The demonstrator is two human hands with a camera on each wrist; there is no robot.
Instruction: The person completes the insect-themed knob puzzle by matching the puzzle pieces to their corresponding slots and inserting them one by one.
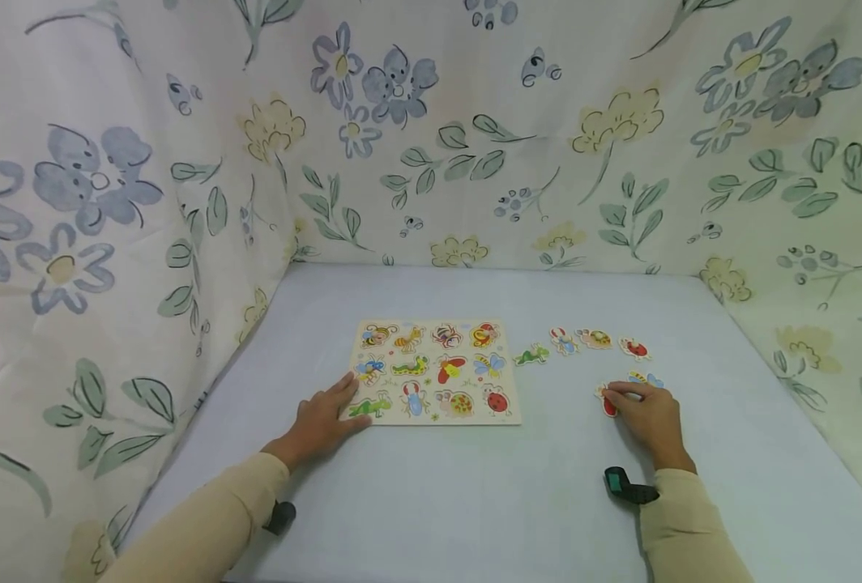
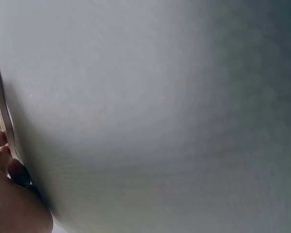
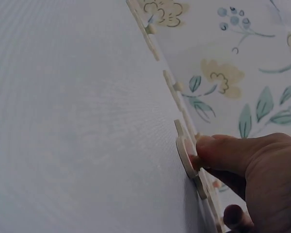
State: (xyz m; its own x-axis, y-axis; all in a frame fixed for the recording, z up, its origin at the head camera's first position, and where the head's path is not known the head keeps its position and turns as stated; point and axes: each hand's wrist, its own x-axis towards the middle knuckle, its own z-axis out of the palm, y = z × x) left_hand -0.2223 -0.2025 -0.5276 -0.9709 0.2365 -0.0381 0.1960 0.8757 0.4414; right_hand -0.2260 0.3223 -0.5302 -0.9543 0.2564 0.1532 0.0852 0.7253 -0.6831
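Note:
A pale wooden puzzle board (image 1: 509,417) printed with several colourful insects lies on the table. At its lower left edge rests my left hand (image 1: 322,421), thumb and fingers spread over the rim. To the right of the board, my right hand (image 1: 650,417) pinches a red-winged insect puzzle piece (image 1: 609,402). In the right wrist view, thumb and fingers grip the small knob on that wooden piece (image 3: 185,158), which tilts close over the table. A blue-and-yellow winged insect piece (image 1: 646,379) lies just behind the right hand, partly hidden by it.
Right of the board lie a green grasshopper piece (image 1: 531,355), a blue beetle piece (image 1: 564,342), a snail piece (image 1: 595,339) and a ladybug piece (image 1: 635,349). A floral curtain (image 1: 460,162) encloses the white table (image 1: 475,502) at the back and sides.

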